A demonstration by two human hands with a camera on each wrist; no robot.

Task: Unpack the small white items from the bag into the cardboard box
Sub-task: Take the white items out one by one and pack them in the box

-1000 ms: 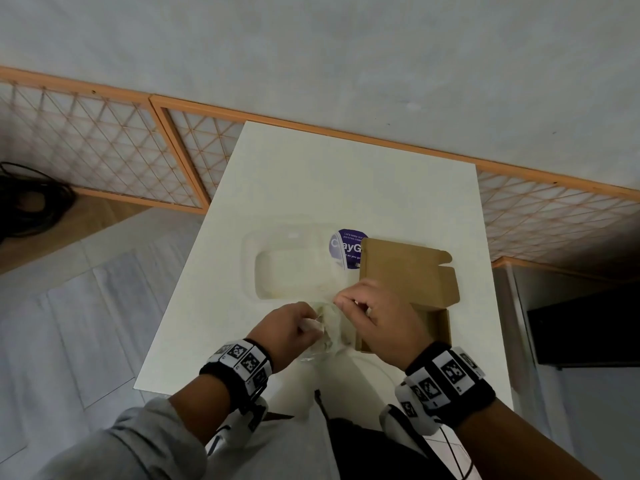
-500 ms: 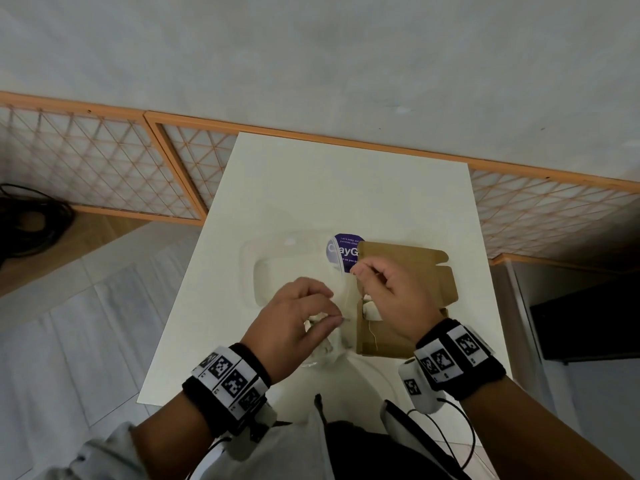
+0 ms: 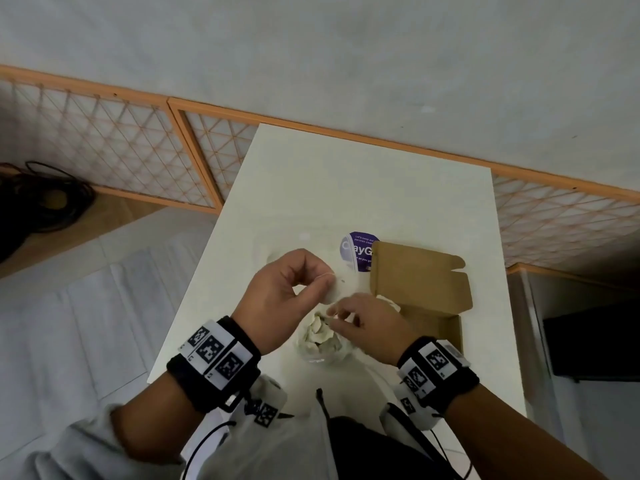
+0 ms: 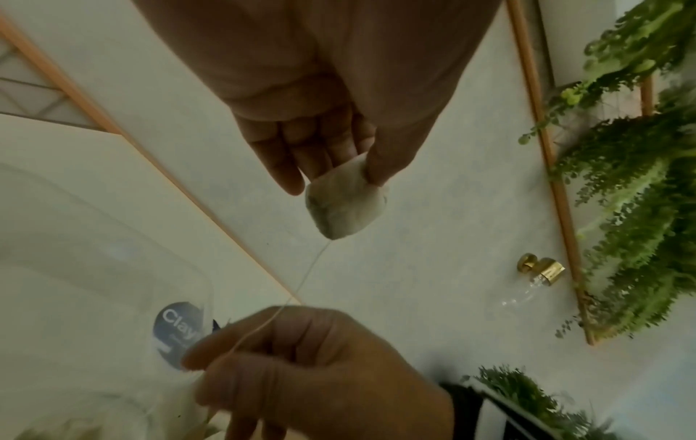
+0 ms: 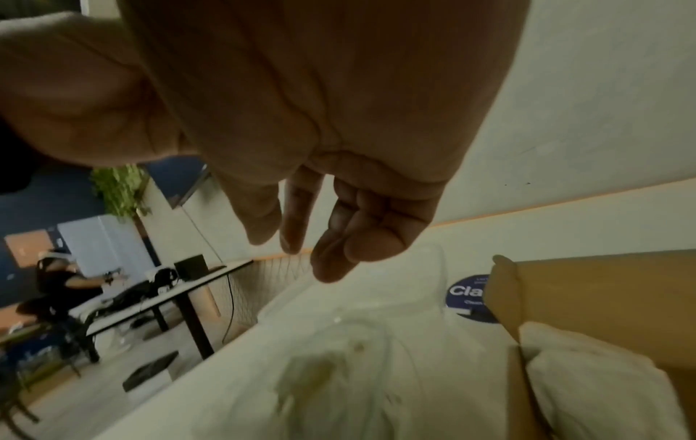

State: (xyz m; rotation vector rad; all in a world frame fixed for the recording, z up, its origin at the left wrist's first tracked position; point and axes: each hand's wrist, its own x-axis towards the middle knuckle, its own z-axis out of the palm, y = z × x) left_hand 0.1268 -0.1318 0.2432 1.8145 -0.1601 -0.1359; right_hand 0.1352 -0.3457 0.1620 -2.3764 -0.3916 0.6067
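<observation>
My left hand (image 3: 323, 284) is raised over the table and pinches a small white pouch (image 4: 344, 205) between thumb and fingers. A thin string (image 4: 305, 279) runs from the pouch down to my right hand (image 3: 333, 312), whose curled fingers pinch it just above the clear bag (image 3: 322, 341) of white pouches. The open cardboard box (image 3: 419, 282) stands right of the bag with its lid up. One white pouch (image 5: 587, 387) lies inside the box at its near left corner.
A clear plastic tub (image 3: 287, 251) with a purple round sticker (image 3: 358, 251) sits behind the hands, left of the box. The white table (image 3: 363, 188) ends close at the left and near edges. A wooden lattice rail (image 3: 104, 140) runs behind.
My right hand has come back from the box to the mouth of the bag. My left hand has risen off the bag with a pouch, its string trailing down.
</observation>
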